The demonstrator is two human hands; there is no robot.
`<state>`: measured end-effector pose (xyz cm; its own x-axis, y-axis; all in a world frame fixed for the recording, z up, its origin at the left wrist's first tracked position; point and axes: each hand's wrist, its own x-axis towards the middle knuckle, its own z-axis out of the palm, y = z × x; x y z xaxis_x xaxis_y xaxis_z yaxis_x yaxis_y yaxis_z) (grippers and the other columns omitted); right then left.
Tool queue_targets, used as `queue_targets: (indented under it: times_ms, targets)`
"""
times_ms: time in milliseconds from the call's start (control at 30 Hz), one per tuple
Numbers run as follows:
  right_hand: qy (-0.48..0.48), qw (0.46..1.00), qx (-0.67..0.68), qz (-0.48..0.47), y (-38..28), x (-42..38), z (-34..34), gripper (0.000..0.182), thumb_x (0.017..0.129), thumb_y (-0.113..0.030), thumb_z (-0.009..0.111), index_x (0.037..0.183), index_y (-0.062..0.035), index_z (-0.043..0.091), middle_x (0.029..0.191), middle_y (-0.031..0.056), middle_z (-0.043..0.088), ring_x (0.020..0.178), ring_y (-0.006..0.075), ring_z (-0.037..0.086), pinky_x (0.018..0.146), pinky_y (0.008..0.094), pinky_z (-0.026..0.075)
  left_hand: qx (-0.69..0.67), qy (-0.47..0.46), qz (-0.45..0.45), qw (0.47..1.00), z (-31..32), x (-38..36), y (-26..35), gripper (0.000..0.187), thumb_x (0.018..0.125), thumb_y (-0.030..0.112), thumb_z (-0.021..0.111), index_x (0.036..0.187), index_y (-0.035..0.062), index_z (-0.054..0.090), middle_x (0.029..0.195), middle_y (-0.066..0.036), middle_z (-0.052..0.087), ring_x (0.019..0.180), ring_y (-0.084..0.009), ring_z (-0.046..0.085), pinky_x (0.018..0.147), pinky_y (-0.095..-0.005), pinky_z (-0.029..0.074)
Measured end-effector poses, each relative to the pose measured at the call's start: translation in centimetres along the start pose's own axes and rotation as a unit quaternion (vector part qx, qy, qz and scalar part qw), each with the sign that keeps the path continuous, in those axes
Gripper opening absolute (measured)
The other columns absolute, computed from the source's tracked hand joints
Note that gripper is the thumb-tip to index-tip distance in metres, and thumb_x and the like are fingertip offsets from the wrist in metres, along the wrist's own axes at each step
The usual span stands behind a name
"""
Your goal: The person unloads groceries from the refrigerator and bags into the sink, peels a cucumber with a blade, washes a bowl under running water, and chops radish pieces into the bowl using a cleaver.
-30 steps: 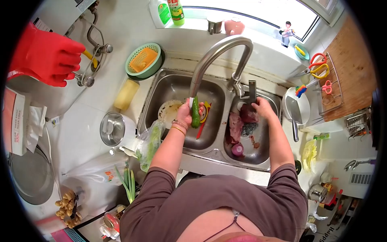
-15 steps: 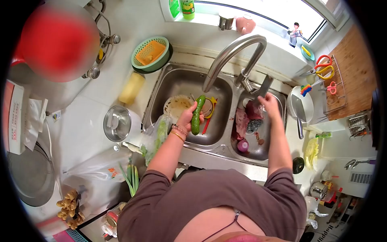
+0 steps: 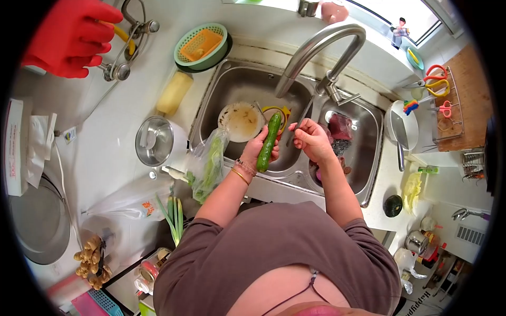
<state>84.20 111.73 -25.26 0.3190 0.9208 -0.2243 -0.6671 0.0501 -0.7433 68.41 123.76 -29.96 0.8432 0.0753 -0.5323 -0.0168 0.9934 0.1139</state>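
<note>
My left hand (image 3: 254, 151) is wrapped round a green cucumber (image 3: 270, 142), held tilted over the left sink basin (image 3: 226, 87). Close to its right, my right hand (image 3: 314, 142) is closed on a knife, whose narrow grey blade (image 3: 303, 115) points up and away, seen nearly edge-on. Below the hands, a white bowl (image 3: 241, 122) with brown bits in it lies in the left basin. A yellow and red tool (image 3: 285, 112) beside it is partly hidden by the cucumber. In the right basin are red meat (image 3: 340, 126) and a steel wool scrubber (image 3: 341, 146).
A curved faucet (image 3: 321, 39) arches over the sink. To the left stand a metal pot (image 3: 154, 141), a bagged green vegetable (image 3: 210, 166) and a green basket (image 3: 220, 47). Red gloves (image 3: 74, 39) hang upper left. A white bowl with another knife (image 3: 400, 138) sits right.
My right hand has brought the knife left, from above the right basin to beside the cucumber. The cucumber has shifted slightly right and tilted more. The view has shifted a little.
</note>
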Motion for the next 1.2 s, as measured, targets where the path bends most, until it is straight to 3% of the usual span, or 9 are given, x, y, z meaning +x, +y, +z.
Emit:
queue_targets:
  times_ms: [167, 467, 667, 767, 833, 900, 1033, 1133, 1200]
  targets:
    - [0.066, 0.993, -0.097, -0.025, 2.0, 1.2, 1.3, 0.038, 0.077, -0.001, 0.071, 0.101, -0.0061, 0.043, 0.073, 0.0054, 0.060, 0.045, 0.0072, 0.045, 0.038, 0.0180, 0.031, 0.093, 0.074, 0.075, 0.990, 0.0, -0.6, -0.2, 0.041, 0.095, 0.046, 0.042, 0.105, 0.0085, 0.056, 0.078, -0.005, 0.057, 0.062, -0.0158, 0.055, 0.053, -0.0281, 0.048]
    - [0.057, 0.993, -0.088, 0.061, 3.8, 1.9, 2.2, 0.022, 0.078, -0.006, 0.070, 0.095, -0.0027, 0.057, 0.075, 0.0012, 0.061, 0.046, 0.0036, 0.043, 0.040, 0.0180, 0.032, 0.141, 0.074, 0.098, 0.982, -1.7, 0.3, -0.4, 0.042, 0.098, 0.044, 0.032, 0.108, 0.0104, 0.055, 0.085, -0.006, 0.063, 0.065, -0.0184, 0.062, 0.051, -0.0309, 0.050]
    - [-0.004, 0.985, -0.159, 0.070, 4.7, 1.9, 2.1, 0.023, 0.084, -0.010, 0.066, 0.103, -0.0025, 0.056, 0.083, 0.0000, 0.061, 0.063, 0.0056, 0.053, 0.044, 0.0191, 0.037, 0.128, 0.091, 0.142, 0.977, -2.8, 1.6, -0.4, 0.048, 0.095, 0.050, 0.037, 0.107, 0.0070, 0.056, 0.082, -0.005, 0.062, 0.066, -0.0141, 0.060, 0.052, -0.0288, 0.050]
    - [-0.085, 0.964, -0.209, 0.139, 2.9, 1.5, 1.2, 0.023, 0.090, -0.010, 0.057, 0.111, -0.0012, 0.054, 0.091, 0.0020, 0.062, 0.061, 0.0124, 0.060, 0.056, 0.0242, 0.049, 0.136, 0.060, 0.118, 0.982, -0.1, -1.5, 1.0, 0.041, 0.093, 0.045, 0.047, 0.102, 0.0070, 0.058, 0.074, -0.004, 0.061, 0.057, -0.0127, 0.057, 0.050, -0.0284, 0.050]
    - [-0.111, 0.923, -0.256, 0.265, -0.2, 0.9, 2.2, 0.023, 0.091, -0.009, 0.054, 0.112, 0.0000, 0.053, 0.093, 0.0038, 0.062, 0.062, 0.0146, 0.061, 0.057, 0.0267, 0.051, 0.130, 0.068, 0.127, 0.981, 0.9, -2.2, 1.6, 0.037, 0.093, 0.041, 0.052, 0.103, 0.0060, 0.057, 0.071, -0.004, 0.059, 0.053, -0.0122, 0.056, 0.048, -0.0267, 0.049]
    - [-0.158, 0.868, -0.325, 0.341, -1.2, 0.9, 1.1, 0.031, 0.093, -0.015, 0.052, 0.119, 0.0005, 0.052, 0.094, 0.0083, 0.063, 0.062, 0.0178, 0.063, 0.058, 0.0299, 0.054, 0.274, 0.089, 0.156, 0.945, 1.1, -2.0, 2.1, 0.033, 0.092, 0.037, 0.053, 0.102, 0.0057, 0.057, 0.068, -0.003, 0.058, 0.051, -0.0125, 0.055, 0.047, -0.0259, 0.049]
    - [-0.071, 0.959, -0.085, 0.260, -3.2, 0.3, -0.6, 0.053, 0.095, -0.036, 0.045, 0.132, 0.0016, 0.042, 0.099, 0.0178, 0.064, 0.057, 0.0241, 0.063, 0.057, 0.0328, 0.054, 0.287, 0.100, 0.168, 0.938, 0.7, -1.7, 2.0, 0.027, 0.092, 0.029, 0.055, 0.102, 0.0043, 0.055, 0.071, -0.004, 0.057, 0.054, -0.0127, 0.056, 0.047, -0.0257, 0.050]
    - [-0.117, 0.946, 0.243, 0.178, -0.3, 0.1, -4.4, 0.059, 0.091, -0.035, 0.053, 0.137, -0.0009, 0.036, 0.108, 0.0192, 0.062, 0.084, 0.0283, 0.065, 0.073, 0.0378, 0.053, 0.222, 0.125, 0.191, 0.948, -0.5, -0.8, 1.3, 0.026, 0.093, 0.028, 0.054, 0.103, 0.0035, 0.055, 0.073, -0.004, 0.058, 0.058, -0.0128, 0.057, 0.049, -0.0261, 0.051]
    - [-0.097, 0.978, 0.125, 0.139, 1.8, -1.0, -3.1, 0.059, 0.090, -0.030, 0.058, 0.137, -0.0027, 0.036, 0.112, 0.0162, 0.061, 0.093, 0.0272, 0.062, 0.077, 0.0360, 0.051, 0.218, 0.130, 0.217, 0.943, -1.0, 0.1, 0.5, 0.025, 0.093, 0.027, 0.053, 0.102, 0.0030, 0.056, 0.073, -0.005, 0.058, 0.059, -0.0127, 0.057, 0.051, -0.0265, 0.051]
